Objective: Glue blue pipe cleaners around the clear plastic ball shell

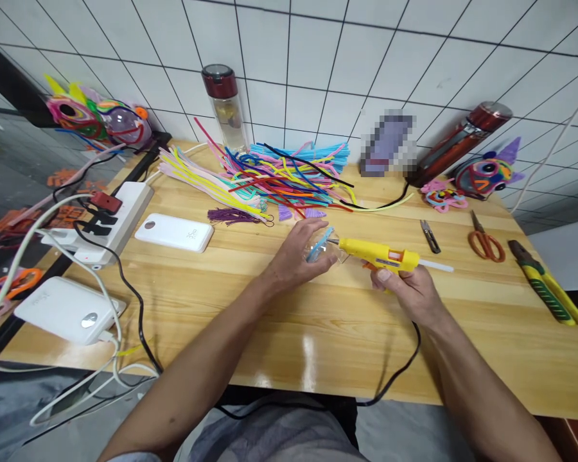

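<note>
My left hand [298, 255] is closed around a clear plastic ball [331, 249], which carries a strip of light blue pipe cleaner [320, 244] on its surface. A yellow hot glue gun [378, 253] is gripped in my right hand [409, 289], its metal nozzle pointing left at the ball, close beside the blue strip. Whether the nozzle touches it I cannot tell. From the gun's back end sticks a white glue stick [437, 265]. Beyond my left hand lie small purple pipe-cleaner pieces [314, 212] and a heap of coloured pipe cleaners [279, 176].
Thread snips [430, 236], orange-handled scissors [485, 239] and pliers [542, 282] lie on the right. Decorated balls [486, 173] stand by the wall near a red thermos [462, 144]. Leftward are power banks [174, 232], a power strip [113, 221] and tangled cables. A glass bottle [225, 112] stands behind.
</note>
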Action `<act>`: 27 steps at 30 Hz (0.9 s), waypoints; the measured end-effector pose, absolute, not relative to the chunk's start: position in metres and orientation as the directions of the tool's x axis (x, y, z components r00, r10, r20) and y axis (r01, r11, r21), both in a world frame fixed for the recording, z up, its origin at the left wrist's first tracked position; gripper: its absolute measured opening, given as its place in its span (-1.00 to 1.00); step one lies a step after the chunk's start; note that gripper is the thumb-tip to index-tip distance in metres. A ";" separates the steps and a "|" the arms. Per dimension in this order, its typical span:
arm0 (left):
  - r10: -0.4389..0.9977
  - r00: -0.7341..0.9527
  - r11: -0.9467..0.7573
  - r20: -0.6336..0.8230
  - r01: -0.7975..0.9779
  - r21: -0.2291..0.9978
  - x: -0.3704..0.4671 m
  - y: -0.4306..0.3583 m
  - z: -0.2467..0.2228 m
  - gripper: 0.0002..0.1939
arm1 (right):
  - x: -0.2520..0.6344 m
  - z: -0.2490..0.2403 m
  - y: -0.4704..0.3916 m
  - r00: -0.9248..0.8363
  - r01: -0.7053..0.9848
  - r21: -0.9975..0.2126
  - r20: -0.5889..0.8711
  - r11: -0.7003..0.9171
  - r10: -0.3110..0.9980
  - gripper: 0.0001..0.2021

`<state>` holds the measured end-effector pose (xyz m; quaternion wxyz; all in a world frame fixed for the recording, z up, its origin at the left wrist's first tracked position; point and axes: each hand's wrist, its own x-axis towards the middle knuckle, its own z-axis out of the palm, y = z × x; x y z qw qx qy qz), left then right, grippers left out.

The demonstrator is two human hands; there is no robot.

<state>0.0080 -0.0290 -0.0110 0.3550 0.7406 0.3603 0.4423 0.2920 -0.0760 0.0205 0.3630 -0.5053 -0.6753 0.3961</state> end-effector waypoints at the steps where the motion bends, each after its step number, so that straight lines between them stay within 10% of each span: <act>1: 0.842 0.355 -0.497 0.406 0.220 0.839 0.008 -0.029 -0.011 -0.35 | 0.293 0.021 -0.076 -0.221 0.399 -0.899 0.100 0.184 0.970 -0.48; 27: 0.783 0.379 -0.591 0.494 0.202 0.781 0.011 -0.027 -0.019 -0.37 | 0.306 0.024 -0.081 -0.107 0.306 -0.941 0.119 0.147 0.987 -0.53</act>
